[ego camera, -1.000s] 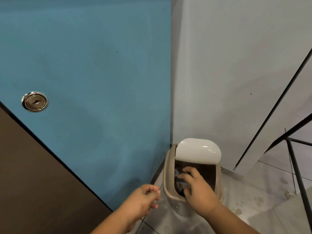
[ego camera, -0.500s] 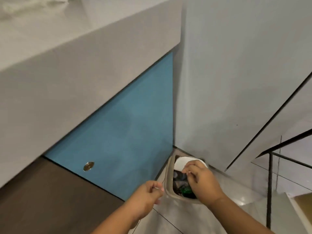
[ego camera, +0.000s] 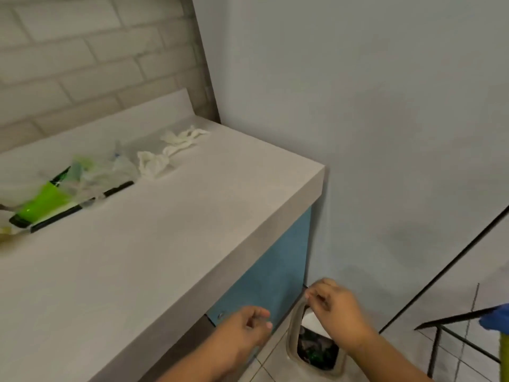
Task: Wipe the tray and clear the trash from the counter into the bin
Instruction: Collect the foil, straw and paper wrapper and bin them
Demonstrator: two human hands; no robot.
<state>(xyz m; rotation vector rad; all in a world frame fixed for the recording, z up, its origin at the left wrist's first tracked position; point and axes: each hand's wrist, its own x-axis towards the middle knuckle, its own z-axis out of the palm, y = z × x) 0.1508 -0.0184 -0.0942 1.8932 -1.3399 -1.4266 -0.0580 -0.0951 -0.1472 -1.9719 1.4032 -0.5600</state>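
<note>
Now right hand (ego camera: 337, 312) over bin (ego camera: 293, 334), fingers loosely curled, empty; left hand (ego camera: 243, 330) likewise

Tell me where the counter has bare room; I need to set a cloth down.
The counter is bare from the front edge to the right corner by the wall. Crowded: the back left, where the green container, black tray, plastic wrappers and crumpled tissues sit.
</note>
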